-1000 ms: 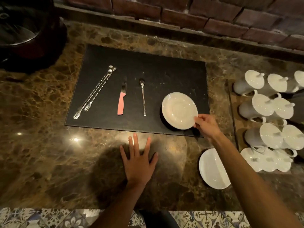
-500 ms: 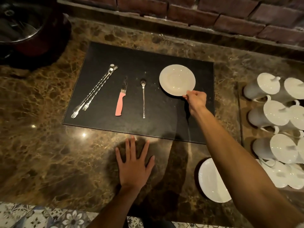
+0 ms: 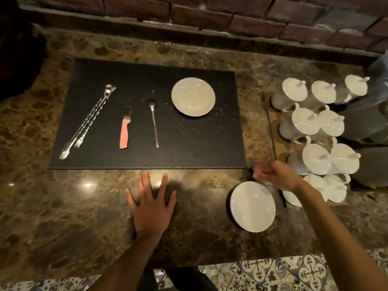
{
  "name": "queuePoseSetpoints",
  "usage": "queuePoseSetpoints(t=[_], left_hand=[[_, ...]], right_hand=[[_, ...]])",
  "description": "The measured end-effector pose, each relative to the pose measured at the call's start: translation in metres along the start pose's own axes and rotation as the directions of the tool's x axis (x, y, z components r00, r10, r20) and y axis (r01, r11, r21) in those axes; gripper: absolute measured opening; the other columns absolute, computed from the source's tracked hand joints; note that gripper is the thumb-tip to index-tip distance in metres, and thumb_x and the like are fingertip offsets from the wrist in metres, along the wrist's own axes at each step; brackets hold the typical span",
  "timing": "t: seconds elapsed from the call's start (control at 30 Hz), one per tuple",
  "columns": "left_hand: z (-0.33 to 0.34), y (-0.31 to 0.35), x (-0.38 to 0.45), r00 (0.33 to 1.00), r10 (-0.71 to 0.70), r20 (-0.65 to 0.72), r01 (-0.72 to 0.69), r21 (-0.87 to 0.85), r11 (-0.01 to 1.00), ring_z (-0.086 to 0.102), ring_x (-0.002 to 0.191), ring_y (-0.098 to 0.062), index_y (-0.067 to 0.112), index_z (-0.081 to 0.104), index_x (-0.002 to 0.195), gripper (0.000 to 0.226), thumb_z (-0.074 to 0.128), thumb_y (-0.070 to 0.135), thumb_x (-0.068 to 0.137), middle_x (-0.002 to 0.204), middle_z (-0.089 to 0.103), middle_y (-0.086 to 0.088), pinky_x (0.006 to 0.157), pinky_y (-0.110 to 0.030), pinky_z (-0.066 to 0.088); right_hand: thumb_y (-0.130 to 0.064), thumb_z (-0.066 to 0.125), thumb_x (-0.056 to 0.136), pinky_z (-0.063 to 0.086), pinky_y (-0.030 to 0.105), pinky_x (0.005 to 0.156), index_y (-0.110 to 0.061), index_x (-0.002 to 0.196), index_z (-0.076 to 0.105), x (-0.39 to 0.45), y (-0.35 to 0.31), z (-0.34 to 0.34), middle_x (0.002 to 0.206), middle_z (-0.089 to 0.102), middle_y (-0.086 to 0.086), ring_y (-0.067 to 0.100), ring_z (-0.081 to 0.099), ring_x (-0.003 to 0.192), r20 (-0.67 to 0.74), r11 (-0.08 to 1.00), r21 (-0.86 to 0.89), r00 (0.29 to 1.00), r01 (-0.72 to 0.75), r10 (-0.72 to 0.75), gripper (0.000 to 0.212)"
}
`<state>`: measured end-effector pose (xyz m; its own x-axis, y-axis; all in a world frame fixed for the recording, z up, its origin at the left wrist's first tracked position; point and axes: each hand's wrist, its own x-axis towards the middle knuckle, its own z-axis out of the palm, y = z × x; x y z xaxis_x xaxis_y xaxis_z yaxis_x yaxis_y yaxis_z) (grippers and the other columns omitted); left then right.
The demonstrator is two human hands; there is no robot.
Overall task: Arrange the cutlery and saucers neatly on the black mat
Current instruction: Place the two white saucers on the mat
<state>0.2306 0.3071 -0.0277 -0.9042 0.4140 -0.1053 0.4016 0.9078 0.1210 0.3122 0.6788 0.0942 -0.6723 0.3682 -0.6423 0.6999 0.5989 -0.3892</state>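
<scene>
The black mat (image 3: 189, 143) lies on a brown marble counter. On it, from left to right, lie two long twisted forks (image 3: 88, 122), a pink-handled knife (image 3: 125, 131), a slim spoon (image 3: 154, 124) and one white saucer (image 3: 193, 97) at the back right. A second white saucer (image 3: 253, 206) rests on the counter off the mat's front right corner. My left hand (image 3: 151, 204) lies flat on the counter in front of the mat, fingers spread. My right hand (image 3: 277, 175) is blurred, just above the second saucer's far edge, fingers curled with nothing in them.
Several white lidded cups (image 3: 315, 131) stand packed together on a tray at the right, close to my right hand. A brick wall (image 3: 210, 15) with a ledge runs along the back. A dark pot (image 3: 19, 59) sits at the far left. Patterned floor tiles (image 3: 294, 271) show below the counter edge.
My right hand let go of the first saucer at the mat's back right and drew back toward the saucer on the counter. The left hand stayed flat.
</scene>
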Motion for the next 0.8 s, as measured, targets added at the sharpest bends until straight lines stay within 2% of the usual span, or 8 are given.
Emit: queuePoseSetpoints(t=[0.1, 0.2, 0.33, 0.47, 0.53, 0.63, 0.73, 0.8], left_hand=[[-0.002, 0.002, 0.0, 1.0, -0.018, -0.003, 0.017, -0.032, 0.999, 0.019, 0.159, -0.036, 0.038, 0.032, 0.16, 0.065, 0.026, 0.062, 0.1, 0.17, 0.02, -0.019, 0.122, -0.068, 0.014], [-0.002, 0.002, -0.001, 0.999, -0.006, -0.041, 0.004, -0.043, 0.999, 0.022, 0.158, -0.037, 0.037, 0.036, 0.158, 0.064, 0.027, 0.062, 0.1, 0.169, 0.024, -0.02, 0.122, -0.067, 0.015], [0.001, 0.001, -0.002, 0.999, -0.006, -0.039, 0.004, -0.034, 0.999, 0.016, 0.159, -0.036, 0.039, 0.03, 0.16, 0.067, 0.025, 0.066, 0.1, 0.171, 0.018, -0.018, 0.124, -0.066, 0.011], [0.004, 0.001, -0.001, 0.998, -0.002, -0.056, 0.001, -0.025, 1.0, 0.015, 0.16, -0.036, 0.039, 0.028, 0.161, 0.066, 0.026, 0.067, 0.1, 0.171, 0.017, -0.017, 0.124, -0.067, 0.011], [0.006, 0.001, -0.001, 0.997, -0.003, -0.071, 0.001, -0.028, 1.0, 0.016, 0.159, -0.035, 0.039, 0.03, 0.16, 0.066, 0.028, 0.066, 0.101, 0.171, 0.018, -0.017, 0.124, -0.066, 0.011], [0.007, 0.0, 0.0, 0.996, 0.001, -0.088, -0.003, -0.02, 1.0, 0.016, 0.16, -0.035, 0.038, 0.032, 0.16, 0.065, 0.029, 0.066, 0.101, 0.171, 0.019, -0.018, 0.124, -0.066, 0.01], [0.009, 0.0, 0.0, 0.995, 0.008, -0.099, -0.008, -0.007, 1.0, 0.016, 0.16, -0.035, 0.038, 0.033, 0.159, 0.065, 0.03, 0.067, 0.101, 0.171, 0.018, -0.017, 0.125, -0.066, 0.009], [0.009, 0.0, 0.0, 0.996, 0.003, -0.094, -0.004, -0.005, 1.0, 0.016, 0.16, -0.035, 0.039, 0.032, 0.159, 0.066, 0.027, 0.069, 0.101, 0.171, 0.018, -0.016, 0.125, -0.066, 0.009]], right_hand=[[-0.026, 0.069, 0.091, 0.049, 0.023, 0.082, -0.017, 0.112, 0.071, -0.016, 0.028, 0.021, 0.111, 0.071, -0.001, 0.019, 0.068, 0.099, 0.056, 0.996, -0.081, 0.998, 0.026, -0.022, 0.023], [-0.022, 0.063, 0.095, 0.05, 0.027, 0.085, -0.016, 0.117, 0.07, -0.017, 0.044, 0.034, 0.116, 0.072, 0.003, 0.019, 0.066, 0.097, -0.016, 0.986, -0.16, 0.999, 0.043, -0.046, 0.025], [-0.016, 0.061, 0.095, 0.042, 0.023, 0.076, -0.013, 0.109, 0.074, -0.014, 0.052, 0.042, 0.109, 0.074, 0.006, 0.014, 0.06, 0.085, -0.089, 0.98, -0.195, 0.994, 0.04, -0.058, 0.02], [-0.015, 0.058, 0.096, 0.044, 0.026, 0.08, -0.011, 0.11, 0.073, -0.016, 0.049, 0.052, 0.108, 0.073, 0.006, 0.016, 0.06, 0.088, -0.102, 0.988, -0.151, 0.994, 0.019, -0.035, 0.02], [-0.015, 0.058, 0.097, 0.046, 0.029, 0.082, -0.012, 0.109, 0.073, -0.016, 0.04, 0.053, 0.103, 0.073, 0.003, 0.017, 0.062, 0.089, -0.141, 0.997, -0.071, 0.99, 0.008, -0.018, 0.02], [-0.016, 0.06, 0.096, 0.048, 0.027, 0.076, -0.012, 0.107, 0.074, -0.01, 0.014, 0.049, 0.093, 0.073, 0.004, 0.017, 0.066, 0.084, -0.212, 0.991, 0.13, 0.977, 0.045, -0.016, 0.018], [-0.012, 0.062, 0.094, 0.054, 0.023, 0.07, -0.009, 0.105, 0.073, 0.007, -0.025, 0.043, 0.088, 0.072, 0.003, 0.012, 0.067, 0.081, -0.232, 0.918, 0.391, 0.972, 0.067, 0.028, 0.015], [-0.007, 0.061, 0.094, 0.055, 0.015, 0.058, -0.005, 0.101, 0.07, 0.024, -0.052, 0.043, 0.085, 0.068, 0.003, 0.01, 0.066, 0.078, -0.217, 0.856, 0.517, 0.972, 0.036, 0.089, 0.011]])
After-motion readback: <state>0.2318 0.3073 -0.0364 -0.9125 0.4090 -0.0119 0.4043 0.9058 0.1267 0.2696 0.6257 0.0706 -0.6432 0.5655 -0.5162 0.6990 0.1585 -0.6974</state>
